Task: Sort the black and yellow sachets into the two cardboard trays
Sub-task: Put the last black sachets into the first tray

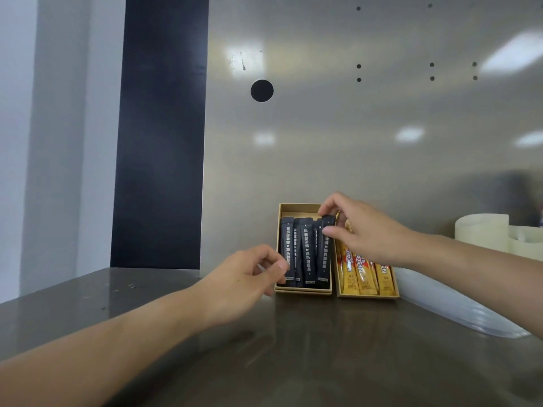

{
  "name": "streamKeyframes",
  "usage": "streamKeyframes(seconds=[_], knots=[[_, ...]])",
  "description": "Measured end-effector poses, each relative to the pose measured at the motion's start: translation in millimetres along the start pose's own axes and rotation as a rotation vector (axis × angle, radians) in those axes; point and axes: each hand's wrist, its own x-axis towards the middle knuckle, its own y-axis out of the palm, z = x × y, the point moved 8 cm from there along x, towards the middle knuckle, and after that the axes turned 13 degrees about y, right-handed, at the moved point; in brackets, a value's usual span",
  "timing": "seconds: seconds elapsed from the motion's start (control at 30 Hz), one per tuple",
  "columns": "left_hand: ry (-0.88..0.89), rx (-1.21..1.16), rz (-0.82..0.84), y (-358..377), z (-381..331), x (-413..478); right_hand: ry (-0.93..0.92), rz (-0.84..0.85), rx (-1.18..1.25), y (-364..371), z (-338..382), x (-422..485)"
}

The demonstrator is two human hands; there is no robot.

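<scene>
Two cardboard trays stand side by side against the steel back wall. The left tray (296, 207) holds several black sachets (308, 254) lying lengthwise. The right tray (367, 295) holds several yellow sachets (364, 277). My right hand (364, 233) pinches the top end of the rightmost black sachet (324, 259) between thumb and fingers, and partly hides the far end of the yellow tray. My left hand (246, 277) rests at the left tray's near left corner, fingers curled against its side and the leftmost sachet.
The trays sit on a dark steel counter (293, 348). A clear plastic bag (458, 309) lies right of the yellow tray. A cream plastic container (499, 233) stands at the far right. A black panel (158, 130) rises at the back left.
</scene>
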Motion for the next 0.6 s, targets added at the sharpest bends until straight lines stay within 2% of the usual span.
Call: streamKeyframes(seconds=[0.2,0.4,0.6], knots=[[-0.009,0.049,0.019,-1.1,2.3,-0.3,-0.079,-0.082,-0.075,5.4,12.0,-3.4],[0.005,0.107,0.031,-1.7,0.3,-0.4,-0.074,-0.115,-0.197,10.6,10.7,-7.2],[0.102,0.373,0.067,-3.4,-5.9,-3.3,-0.097,-0.167,-0.286,9.4,14.1,-16.3]])
